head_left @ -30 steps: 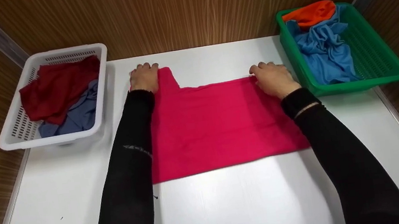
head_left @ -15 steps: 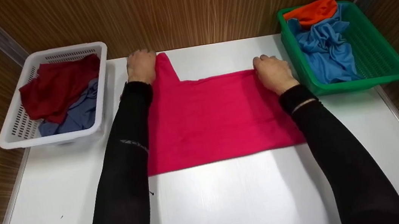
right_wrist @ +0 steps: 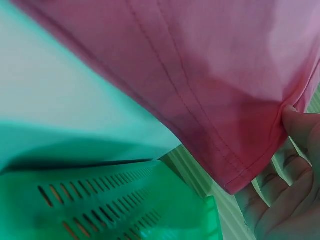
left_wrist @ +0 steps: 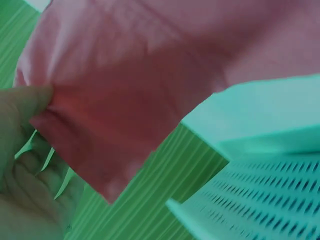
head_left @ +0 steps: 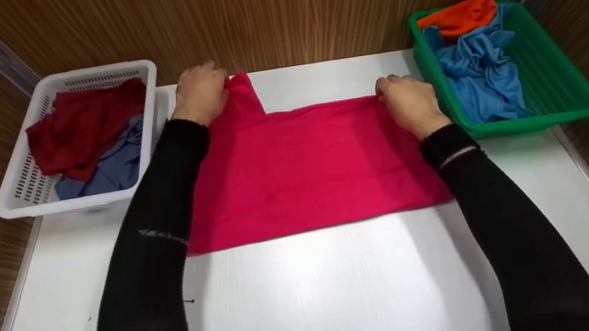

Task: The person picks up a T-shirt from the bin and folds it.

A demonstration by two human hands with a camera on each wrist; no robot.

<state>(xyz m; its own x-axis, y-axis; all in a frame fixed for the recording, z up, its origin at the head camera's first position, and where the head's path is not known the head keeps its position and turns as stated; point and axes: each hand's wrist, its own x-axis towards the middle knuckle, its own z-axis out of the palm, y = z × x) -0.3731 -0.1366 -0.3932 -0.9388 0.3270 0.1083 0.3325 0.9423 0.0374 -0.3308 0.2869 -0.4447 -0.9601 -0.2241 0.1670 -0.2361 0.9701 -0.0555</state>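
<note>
A bright pink T-shirt [head_left: 306, 169], folded in half lengthwise, lies across the white table with its sleeve [head_left: 243, 93] jutting up at the far left. My left hand [head_left: 201, 93] pinches the cloth near that sleeve; the left wrist view shows the thumb [left_wrist: 37, 100] pressed on the fabric, with the fingers behind it. At the far right corner, my right hand [head_left: 410, 103] pinches the shirt's edge. Double stitching along the hem [right_wrist: 195, 107] shows in the right wrist view, beside the gripping thumb [right_wrist: 297, 122].
A white basket [head_left: 4, 204] with dark red and grey-blue cloths stands on the left. On the right is a green basket [head_left: 563, 65] containing a blue cloth [head_left: 479, 64] and an orange one [head_left: 462, 18]. A wood-grain panel [head_left: 276, 16] closes the back of the white table [head_left: 333, 295].
Both hands have moved away from me, drawing the T-shirt toward the back panel. In the last half second the left hand has shifted left, spreading the shirt's left side.
</note>
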